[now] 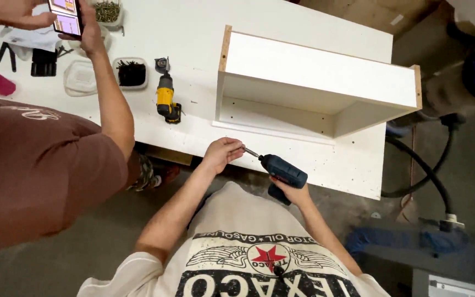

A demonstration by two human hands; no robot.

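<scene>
The right hand (pixel 295 193) is gripping the blue drill (pixel 282 170) at the counter's (pixel 325 162) near edge. The drill's long axis is lying nearly level, bit pointing left and slightly up. The left hand (pixel 222 154) is pinching the bit's tip (pixel 246 149).

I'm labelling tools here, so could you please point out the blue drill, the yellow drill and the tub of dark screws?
blue drill (pixel 285 170): head view, on its body.
yellow drill (pixel 165 98): head view, on its yellow housing.
tub of dark screws (pixel 131 72): head view, on the screws inside.

shirt: cream tee | print: red star, wings, black lettering | forearms: bare
</scene>
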